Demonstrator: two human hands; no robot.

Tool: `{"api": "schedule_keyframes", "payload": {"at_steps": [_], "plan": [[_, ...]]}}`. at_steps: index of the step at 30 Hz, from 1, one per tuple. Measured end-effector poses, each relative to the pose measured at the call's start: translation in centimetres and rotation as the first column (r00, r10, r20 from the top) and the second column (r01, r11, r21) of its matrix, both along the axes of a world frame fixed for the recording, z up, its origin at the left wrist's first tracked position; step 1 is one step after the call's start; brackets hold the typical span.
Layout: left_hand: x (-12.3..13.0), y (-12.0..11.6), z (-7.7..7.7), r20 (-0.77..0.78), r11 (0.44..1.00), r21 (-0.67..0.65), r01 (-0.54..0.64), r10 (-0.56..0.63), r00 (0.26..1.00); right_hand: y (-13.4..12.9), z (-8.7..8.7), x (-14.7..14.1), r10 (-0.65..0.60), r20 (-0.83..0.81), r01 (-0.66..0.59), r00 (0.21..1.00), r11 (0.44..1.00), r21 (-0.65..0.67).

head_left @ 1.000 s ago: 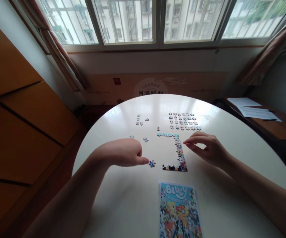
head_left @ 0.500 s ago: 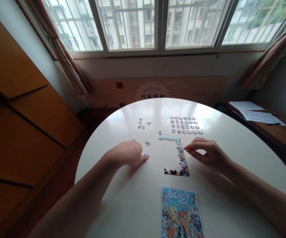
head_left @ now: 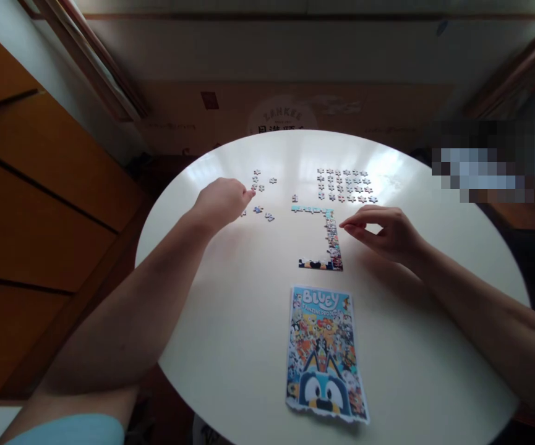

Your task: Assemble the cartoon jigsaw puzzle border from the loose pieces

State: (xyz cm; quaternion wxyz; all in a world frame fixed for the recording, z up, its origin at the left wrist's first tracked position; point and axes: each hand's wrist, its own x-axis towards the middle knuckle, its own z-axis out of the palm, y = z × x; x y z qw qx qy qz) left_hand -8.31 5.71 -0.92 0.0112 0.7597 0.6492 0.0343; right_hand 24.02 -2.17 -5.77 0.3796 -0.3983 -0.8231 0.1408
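My left hand has its fingers curled. Its fingertips reach a small jigsaw piece in the loose group at the far left; whether they grip or only touch it is hard to make out. Just below that hand lie more loose pieces, one bluish and another to its right. My right hand rests with thumb and forefinger closed together, nothing visible between them. Those tips are right beside the joined puzzle border, a strip along the top, right side and bottom.
Rows of loose pieces lie at the back right of the round white table. A single piece sits above the border. Near me is a colourful "Bluey" picture sheet. Wooden cabinet doors stand at the left.
My left hand has moved away from me to the far group; the piece it touched now lies farther up and left. My right hand stays beside the border. The view has tilted down.
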Motion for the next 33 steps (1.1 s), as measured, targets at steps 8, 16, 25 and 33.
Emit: {"api": "schedule_keyframes", "payload": {"at_steps": [8,16,25,33], "plan": [[0.9,0.6,-1.9,0.622,0.952,0.298,-0.073,-0.136,0.771,0.0,-0.1,-0.1,-0.111,-0.007,0.111,0.994,0.994,-0.011],[-0.8,3.2,-3.3,0.748,0.870,0.456,-0.186,-0.262,0.609,0.1,-0.2,0.0,-0.178,-0.027,0.177,0.984,0.984,-0.026],[-0.9,3.0,-2.5,0.799,0.840,0.488,-0.238,-0.319,0.510,0.2,-0.6,0.3,-0.184,-0.040,0.183,0.982,0.983,-0.024],[-3.7,1.8,0.0,0.663,0.770,0.574,-0.278,-0.238,0.710,0.2,-1.2,0.4,-0.250,-0.129,0.243,0.959,0.968,-0.069]]}}
